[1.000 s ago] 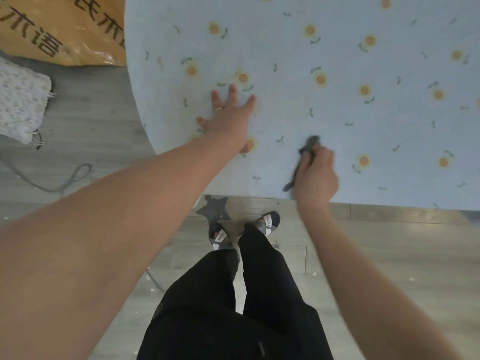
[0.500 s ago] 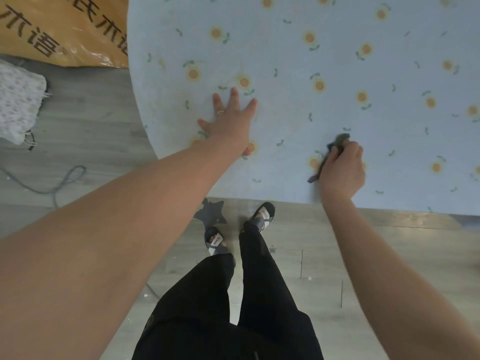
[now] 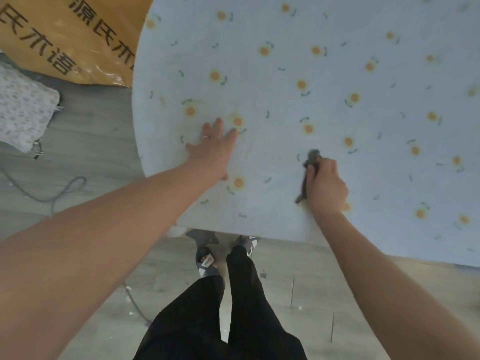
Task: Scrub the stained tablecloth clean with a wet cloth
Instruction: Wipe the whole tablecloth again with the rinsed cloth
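Head camera, looking down: the dark grey cloth (image 3: 313,155) sits bunched inside the curled fingers of the right hand (image 3: 326,187). One crumpled end pokes out beyond the fingertips, and a thin tail trails out on the thumb side, back toward the wrist. The cloth presses against the pale blue tablecloth (image 3: 246,81), which is printed with small orange flowers, not far in from the cloth's near edge. The right hand is knuckles up, its forearm reaching in from the lower right.

Well to the left of those fingers, the left hand (image 3: 215,149) lies palm down on the tablecloth, fingers straight and slightly spread, gripping nothing. A ring (image 3: 205,137) shows on one finger. Its arm stretches in long from the lower left, crossing the tablecloth's rounded edge.
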`<action>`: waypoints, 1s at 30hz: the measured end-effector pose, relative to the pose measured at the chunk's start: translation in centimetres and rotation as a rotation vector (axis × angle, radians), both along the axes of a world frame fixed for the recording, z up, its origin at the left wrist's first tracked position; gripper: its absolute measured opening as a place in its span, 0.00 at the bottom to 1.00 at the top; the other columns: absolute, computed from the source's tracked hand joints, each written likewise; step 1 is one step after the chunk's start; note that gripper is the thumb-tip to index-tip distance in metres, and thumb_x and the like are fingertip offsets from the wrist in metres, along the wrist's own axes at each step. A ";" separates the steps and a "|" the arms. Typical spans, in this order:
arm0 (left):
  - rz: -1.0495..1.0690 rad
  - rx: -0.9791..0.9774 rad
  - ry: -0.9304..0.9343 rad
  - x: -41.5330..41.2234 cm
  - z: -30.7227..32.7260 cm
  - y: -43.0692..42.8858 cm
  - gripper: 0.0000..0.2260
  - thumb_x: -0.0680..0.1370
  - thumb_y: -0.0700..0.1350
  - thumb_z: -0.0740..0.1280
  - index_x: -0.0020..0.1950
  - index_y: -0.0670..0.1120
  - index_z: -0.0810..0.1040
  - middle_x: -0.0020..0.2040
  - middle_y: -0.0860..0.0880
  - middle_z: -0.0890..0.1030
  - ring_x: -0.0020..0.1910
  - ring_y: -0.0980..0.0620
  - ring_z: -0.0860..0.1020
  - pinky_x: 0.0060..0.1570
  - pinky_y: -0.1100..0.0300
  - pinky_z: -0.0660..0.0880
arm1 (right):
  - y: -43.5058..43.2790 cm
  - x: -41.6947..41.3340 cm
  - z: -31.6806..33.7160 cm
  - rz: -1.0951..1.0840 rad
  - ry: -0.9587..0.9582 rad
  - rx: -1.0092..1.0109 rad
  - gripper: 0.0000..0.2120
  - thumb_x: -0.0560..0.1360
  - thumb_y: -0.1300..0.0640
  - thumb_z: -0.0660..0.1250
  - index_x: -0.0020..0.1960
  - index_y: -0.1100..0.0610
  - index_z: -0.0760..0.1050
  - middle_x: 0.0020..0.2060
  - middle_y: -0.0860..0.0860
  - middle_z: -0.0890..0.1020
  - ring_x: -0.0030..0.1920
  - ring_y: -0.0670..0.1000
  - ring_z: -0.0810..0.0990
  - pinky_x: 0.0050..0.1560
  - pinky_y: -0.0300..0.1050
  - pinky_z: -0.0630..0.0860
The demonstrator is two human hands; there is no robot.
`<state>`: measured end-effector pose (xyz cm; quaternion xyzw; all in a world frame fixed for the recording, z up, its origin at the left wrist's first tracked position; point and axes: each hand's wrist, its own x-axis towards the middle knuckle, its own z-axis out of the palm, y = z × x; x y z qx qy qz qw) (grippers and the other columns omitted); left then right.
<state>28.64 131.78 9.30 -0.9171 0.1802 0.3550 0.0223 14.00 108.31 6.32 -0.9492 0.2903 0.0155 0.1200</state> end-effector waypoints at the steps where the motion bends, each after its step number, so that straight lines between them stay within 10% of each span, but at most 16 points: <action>1: 0.013 0.029 -0.021 1.3 0.1 0.9 0.56 0.73 0.47 0.80 0.84 0.54 0.40 0.83 0.46 0.32 0.82 0.35 0.38 0.71 0.24 0.59 | -2.7 1.0 0.3 -0.146 -0.009 -0.010 0.13 0.84 0.50 0.57 0.60 0.59 0.71 0.58 0.58 0.76 0.47 0.65 0.80 0.41 0.51 0.66; 6: 0.132 0.136 0.030 6.1 0.0 4.1 0.64 0.67 0.53 0.84 0.82 0.56 0.34 0.81 0.42 0.30 0.79 0.26 0.40 0.69 0.23 0.63 | -2.5 6.0 0.5 -0.338 -0.044 0.006 0.12 0.85 0.52 0.55 0.60 0.60 0.70 0.59 0.57 0.75 0.48 0.63 0.80 0.40 0.50 0.63; 16: 0.191 0.130 0.095 6.2 0.4 3.5 0.64 0.69 0.45 0.83 0.81 0.57 0.31 0.80 0.44 0.26 0.79 0.28 0.34 0.71 0.24 0.61 | 10.4 3.0 1.3 0.712 0.250 0.303 0.12 0.83 0.54 0.61 0.65 0.52 0.69 0.55 0.50 0.74 0.48 0.55 0.81 0.40 0.50 0.74; 25: 0.232 0.122 0.099 6.4 0.1 2.8 0.65 0.69 0.36 0.81 0.81 0.58 0.31 0.78 0.45 0.22 0.79 0.29 0.32 0.70 0.22 0.57 | -6.4 7.0 1.0 -0.231 0.077 0.089 0.16 0.85 0.50 0.54 0.65 0.58 0.70 0.62 0.55 0.74 0.47 0.63 0.80 0.44 0.51 0.70; 30: 0.261 0.127 0.116 6.5 0.5 2.0 0.66 0.68 0.33 0.81 0.81 0.57 0.30 0.77 0.44 0.22 0.79 0.29 0.32 0.71 0.22 0.57 | 5.7 3.8 1.3 0.241 0.299 0.269 0.15 0.85 0.48 0.53 0.68 0.53 0.68 0.58 0.51 0.74 0.45 0.58 0.80 0.40 0.48 0.69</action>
